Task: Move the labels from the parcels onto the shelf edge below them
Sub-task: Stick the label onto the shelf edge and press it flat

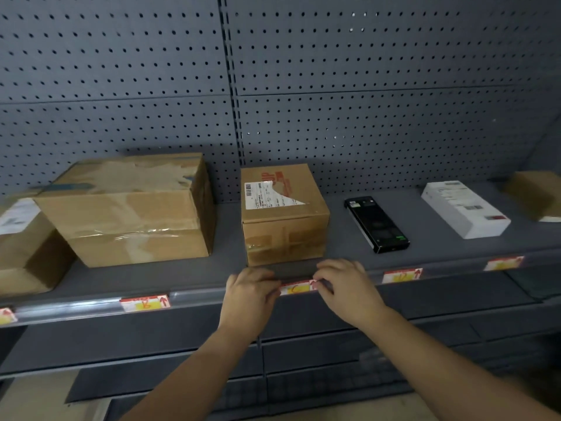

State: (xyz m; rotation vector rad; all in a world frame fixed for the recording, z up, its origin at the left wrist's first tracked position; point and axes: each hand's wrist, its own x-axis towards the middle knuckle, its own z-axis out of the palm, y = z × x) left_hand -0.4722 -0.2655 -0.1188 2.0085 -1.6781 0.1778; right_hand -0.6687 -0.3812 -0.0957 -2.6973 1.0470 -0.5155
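Pinching a red, white and yellow label (296, 288) against the shelf edge (206, 296) with both hands. Gripping its left end with the curled fingers of the left hand (249, 294); nipping its right end, by the red arrow, between thumb and bent fingers of the right hand (346, 290). Lying flat along the edge strip between the two hands, right beneath a small brown parcel (283, 214) just beyond the knuckles. Further out past the left hand: a second label (145, 302) on the same edge, below a large taped parcel (130, 208). Out past the right hand: a third label (402, 275) below a black box (376, 223), then a fourth label (504, 263) below the near end of a white box (464, 208). Beyond both hands, behind the parcels, grey pegboard (364, 71).
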